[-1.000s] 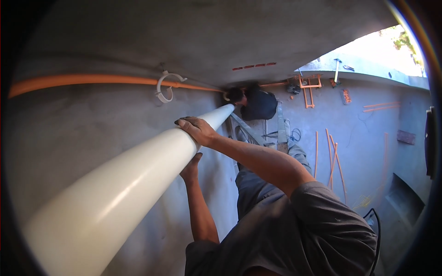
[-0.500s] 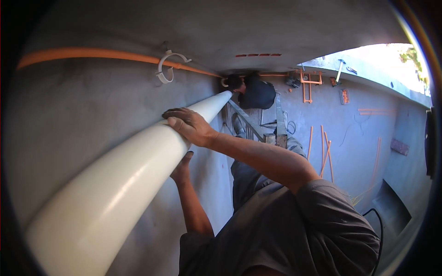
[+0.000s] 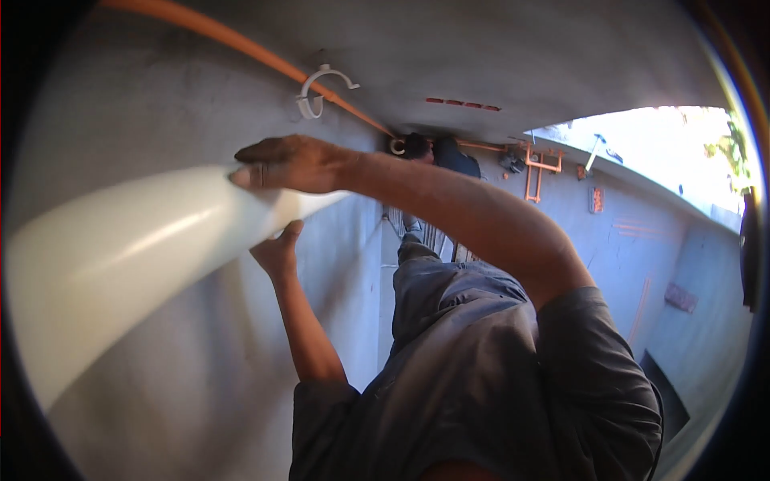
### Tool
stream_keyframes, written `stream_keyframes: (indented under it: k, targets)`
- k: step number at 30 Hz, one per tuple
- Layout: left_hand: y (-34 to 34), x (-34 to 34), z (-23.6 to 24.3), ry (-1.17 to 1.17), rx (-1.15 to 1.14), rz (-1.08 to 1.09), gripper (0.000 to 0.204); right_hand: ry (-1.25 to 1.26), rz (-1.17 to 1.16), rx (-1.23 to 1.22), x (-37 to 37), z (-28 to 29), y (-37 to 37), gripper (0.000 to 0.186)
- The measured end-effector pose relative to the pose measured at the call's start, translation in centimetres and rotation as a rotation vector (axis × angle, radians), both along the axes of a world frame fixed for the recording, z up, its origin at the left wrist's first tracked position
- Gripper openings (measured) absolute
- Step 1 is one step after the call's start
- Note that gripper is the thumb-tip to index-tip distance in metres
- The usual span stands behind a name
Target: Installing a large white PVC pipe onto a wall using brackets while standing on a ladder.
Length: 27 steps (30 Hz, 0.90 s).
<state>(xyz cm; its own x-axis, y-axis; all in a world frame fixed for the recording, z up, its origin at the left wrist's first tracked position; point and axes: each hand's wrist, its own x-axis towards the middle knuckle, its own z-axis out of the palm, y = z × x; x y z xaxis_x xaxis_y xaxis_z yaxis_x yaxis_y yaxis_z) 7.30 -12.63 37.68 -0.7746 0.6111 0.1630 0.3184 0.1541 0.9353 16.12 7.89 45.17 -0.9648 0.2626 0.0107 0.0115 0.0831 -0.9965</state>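
Note:
A thick white plastic pipe (image 3: 144,248) runs from the left rim along the wall toward the far corner. My right hand (image 3: 293,164) lies over the top of the pipe, fingers curved across it. From beneath, my left hand (image 3: 278,250) grips the pipe's underside; some of its fingers are hidden behind the pipe. A white open pipe clamp (image 3: 305,106) hangs from the ceiling just beyond my right hand, apart from the pipe. My right forearm covers part of the pipe's far length.
A thin orange pipe (image 3: 216,34) follows the top of the wall. In the far corner a co-worker (image 3: 457,159) in dark clothes is partly hidden by my arm. Orange conduit (image 3: 533,172) and an orange wall box (image 3: 596,200) sit on the far wall. A hammer (image 3: 593,151) rests by the bright opening.
Both hands and the pipe have shifted left and up in the view, closer to the clamp's height. The view has tilted, and my right arm now covers more of the pipe and the co-worker.

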Motion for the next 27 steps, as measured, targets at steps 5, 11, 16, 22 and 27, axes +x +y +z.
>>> stream_keyframes:
  k: [5,11,16,22,27]
  targets:
    - [0.5,-0.4,1.7,-0.066,0.113,0.042,0.103,-0.072,0.106,-0.040,-0.6,2.9,0.3,0.077]
    - [-0.1,-1.4,2.1,-0.025,0.172,0.028,0.102,-0.040,0.103,-0.076,-1.8,2.7,-0.8,0.078]
    - [-0.3,-1.6,2.6,-0.072,0.182,0.016,0.100,-0.016,0.103,-0.130,-2.9,1.9,-1.2,0.072]
    - [0.0,-2.0,2.7,-0.033,0.220,0.035,0.102,0.018,0.096,-0.135,-3.3,1.3,-1.8,0.072]
    - [0.3,-1.9,2.7,-0.040,0.289,0.040,0.105,0.004,0.065,-0.062,-3.3,1.1,-2.1,0.070]
